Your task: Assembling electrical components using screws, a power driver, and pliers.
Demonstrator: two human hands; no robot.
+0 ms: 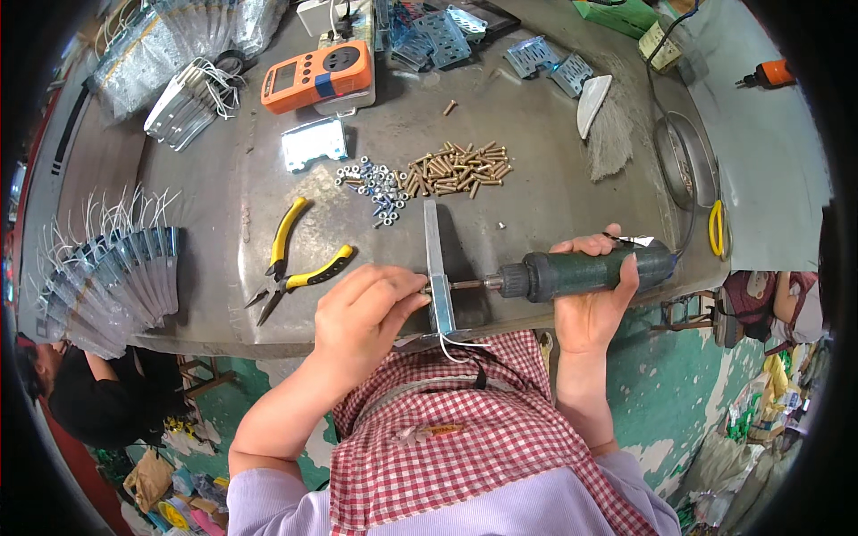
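My right hand (590,308) is wrapped round a dark green electric screwdriver (572,273), which lies level and points left. Its bit (469,284) reaches the right side of a long, slim grey metal bar (435,246) with a blue metal bracket (442,313) and white wires at its near end. On the bar's other side, opposite the bit, the thumb and fingertips of my left hand (362,313) are pinched together. Whatever is between them is too small and covered to make out. Yellow-handled pliers (284,268) lie opened just beyond my left hand.
Brass-coloured screws (460,168) and loose nuts (380,183) lie mid-table. Behind are an orange meter (317,76), blue brackets (442,40) and a brush (608,125). Wired bars (116,277) stand in a row at left. The screwdriver's cord (693,179) runs along the right.
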